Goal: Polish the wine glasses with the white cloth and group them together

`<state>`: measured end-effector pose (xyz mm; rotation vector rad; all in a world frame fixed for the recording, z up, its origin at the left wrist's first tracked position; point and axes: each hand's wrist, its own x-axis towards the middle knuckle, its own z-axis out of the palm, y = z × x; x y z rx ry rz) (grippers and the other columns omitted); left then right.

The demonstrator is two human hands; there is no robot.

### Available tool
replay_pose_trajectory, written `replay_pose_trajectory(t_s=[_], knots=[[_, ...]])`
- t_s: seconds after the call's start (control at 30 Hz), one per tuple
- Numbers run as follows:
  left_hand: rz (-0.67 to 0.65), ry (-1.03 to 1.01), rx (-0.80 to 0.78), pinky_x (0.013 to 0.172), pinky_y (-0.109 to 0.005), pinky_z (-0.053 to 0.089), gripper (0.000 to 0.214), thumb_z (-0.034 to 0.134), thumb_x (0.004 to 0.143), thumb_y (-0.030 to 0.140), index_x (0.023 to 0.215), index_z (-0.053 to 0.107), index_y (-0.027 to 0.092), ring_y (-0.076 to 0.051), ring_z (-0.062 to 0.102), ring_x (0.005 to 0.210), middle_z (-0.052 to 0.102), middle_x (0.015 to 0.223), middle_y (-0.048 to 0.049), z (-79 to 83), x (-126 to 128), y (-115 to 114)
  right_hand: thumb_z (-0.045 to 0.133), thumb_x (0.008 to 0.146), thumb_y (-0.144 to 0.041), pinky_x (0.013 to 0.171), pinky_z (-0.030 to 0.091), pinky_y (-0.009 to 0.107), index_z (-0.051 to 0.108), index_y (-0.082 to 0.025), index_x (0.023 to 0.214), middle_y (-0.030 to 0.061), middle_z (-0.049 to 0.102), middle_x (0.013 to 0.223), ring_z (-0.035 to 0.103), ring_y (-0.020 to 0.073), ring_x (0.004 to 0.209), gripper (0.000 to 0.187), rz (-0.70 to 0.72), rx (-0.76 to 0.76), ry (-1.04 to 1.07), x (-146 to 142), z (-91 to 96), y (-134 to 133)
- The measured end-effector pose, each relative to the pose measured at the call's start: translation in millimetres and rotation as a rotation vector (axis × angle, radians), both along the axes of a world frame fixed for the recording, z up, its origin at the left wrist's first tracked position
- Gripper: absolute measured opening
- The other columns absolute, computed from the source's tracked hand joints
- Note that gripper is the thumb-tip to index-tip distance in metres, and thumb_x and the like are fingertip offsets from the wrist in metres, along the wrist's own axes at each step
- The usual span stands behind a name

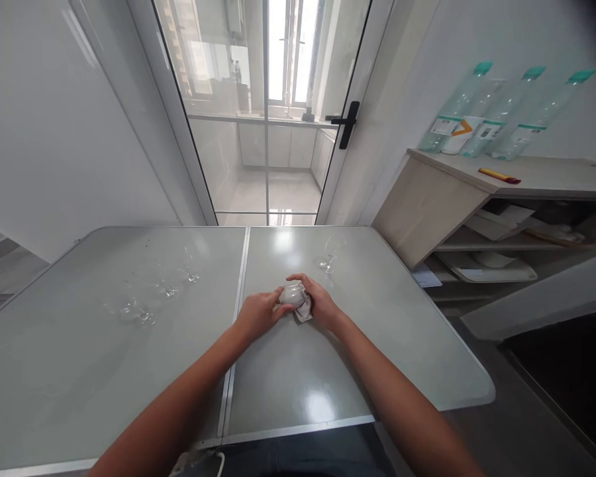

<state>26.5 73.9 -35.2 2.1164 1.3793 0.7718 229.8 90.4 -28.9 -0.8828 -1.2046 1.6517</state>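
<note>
While hands (324,306) hold glass (292,294) and cloth (304,313), labels (445,126) illegible.

Bright daylight fills the far window (277,56) — white glare spots the tabletop (288,377).

At far right, a wood-toned cabinet (410,218) with four bottles (490,129) standing on top, three green-capped; in front of them, a slim yellow-and-red item (499,175). On a lower shelf, a pale tray (516,273). At far centre, a glazed door (267,165), black handle (346,124) on its right side, bright window (278,59) beyond.
</note>
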Motion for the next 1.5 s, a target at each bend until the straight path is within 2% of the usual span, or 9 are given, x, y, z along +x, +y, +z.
replay_pose_trajectory(t_s=[0.13, 0.37, 0.47, 0.57, 0.67, 0.87, 1.07, 1.3, 1.5], knots=[[-0.012, 0.271, 0.243, 0.061, -0.027, 0.042, 0.058, 0.06, 0.095, 0.057, 0.133, 0.066, 0.014, -0.024, 0.071, 0.073, 0.077, 0.086, -0.0141, -8.2, 3.2, -4.8, 0.053, 0.095, -0.069, 0.06, 0.048, 0.027, 0.06, -0.022, 0.128, 0.002, 0.064, 0.079, 0.058, 0.0182, 0.068, 0.058, 0.021, -0.118, 0.076, 2.2, -0.2, 1.5], [0.171, 0.137, 0.218, 0.062, -0.025, 0.043, 0.052, 0.061, 0.094, 0.058, 0.127, 0.07, 0.019, -0.019, 0.07, 0.066, 0.078, 0.08, -0.0067, -12.9, 1.3, -0.4, 0.056, 0.097, -0.062, 0.073, 0.048, 0.027, 0.046, -0.027, 0.146, -0.0012, 0.058, 0.085, 0.055, 0.0172, 0.077, 0.061, -0.088, 0.231, -0.242, 2.8, 9.3, -4.6], [0.116, 0.197, 0.309, 0.06, -0.025, 0.041, 0.055, 0.062, 0.093, 0.059, 0.129, 0.069, 0.018, -0.017, 0.068, 0.063, 0.078, 0.081, -0.0069, -16.0, -0.7, -1.4, 0.051, 0.099, -0.065, 0.074, 0.047, 0.027, 0.058, -0.027, 0.135, 0.0001, 0.059, 0.087, 0.054, 0.0175, 0.079, 0.052, -0.032, 0.272, -0.356, 8.9, 13.1, -2.5], [0.012, 0.171, 0.344, 0.06, -0.024, 0.042, 0.054, 0.064, 0.092, 0.06, 0.127, 0.07, 0.019, -0.015, 0.067, 0.061, 0.078, 0.081, -0.005, -15.4, 0.8, -3.0, 0.05, 0.097, -0.067, 0.062, 0.043, 0.026, 0.065, -0.023, 0.123, 0.0022, 0.06, 0.085, 0.053, 0.0168, 0.07, 0.053, 0.128, 0.145, -0.228, 17.5, 16.0, -1.0], [0.013, 0.117, 0.348, 0.062, -0.024, 0.045, 0.054, 0.063, 0.093, 0.059, 0.128, 0.068, 0.019, -0.014, 0.068, 0.061, 0.078, 0.081, -0.0041, -13.3, 3.2, -3.5, 0.053, 0.096, -0.064, 0.053, 0.037, 0.024, 0.059, -0.023, 0.131, -0.0007, 0.055, 0.073, 0.047, 0.0156, 0.059, 0.054, 0.118, 0.081, -0.091, 20.2, 16.9, -2.2], [0.028, 0.311, 0.388, 0.057, -0.027, 0.042, 0.058, 0.063, 0.096, 0.048, 0.14, 0.057, 0.011, -0.02, 0.071, 0.067, 0.078, 0.085, -0.009, -16.1, 0.2, -6.3, 0.053, 0.1, -0.061, 0.074, 0.047, 0.027, 0.057, -0.028, 0.138, 0.003, 0.061, 0.101, 0.055, 0.0183, 0.085, 0.05, 0.003, 0.341, -0.287, 9.3, 16.7, -6.2], [0.014, 0.299, 0.455, 0.056, -0.027, 0.041, 0.056, 0.062, 0.096, 0.05, 0.138, 0.06, 0.014, -0.018, 0.069, 0.063, 0.078, 0.083, -0.0067, -16.8, 0.2, -6.2, 0.042, 0.101, -0.065, 0.059, 0.041, 0.026, 0.06, -0.024, 0.128, -0.0007, 0.052, 0.074, 0.046, 0.0156, 0.062, 0.052, 0.075, 0.164, -0.122, 12.8, 16.5, -6.2], [0.022, 0.342, 0.577, 0.052, -0.028, 0.039, 0.05, 0.057, 0.1, 0.043, 0.14, 0.059, 0.013, -0.018, 0.07, 0.065, 0.077, 0.082, -0.0096, -15.4, 7.0, -12.1, 0.043, 0.103, -0.064, 0.073, 0.046, 0.026, 0.056, -0.028, 0.137, 0.0021, 0.058, 0.093, 0.052, 0.0172, 0.08, 0.051, 0.018, 0.338, -0.292, 8.0, 24.6, -12.3], [0.021, 0.297, 0.578, 0.051, -0.027, 0.036, 0.052, 0.058, 0.099, 0.05, 0.135, 0.062, 0.013, -0.017, 0.068, 0.06, 0.076, 0.075, -0.0064, -20.0, 9.1, -15.1, 0.035, 0.101, -0.072, 0.056, 0.038, 0.023, 0.058, -0.024, 0.126, -0.0024, 0.05, 0.071, 0.044, 0.0143, 0.061, 0.059, 0.137, 0.2, -0.224, 15.7, 23.4, -9.2]])
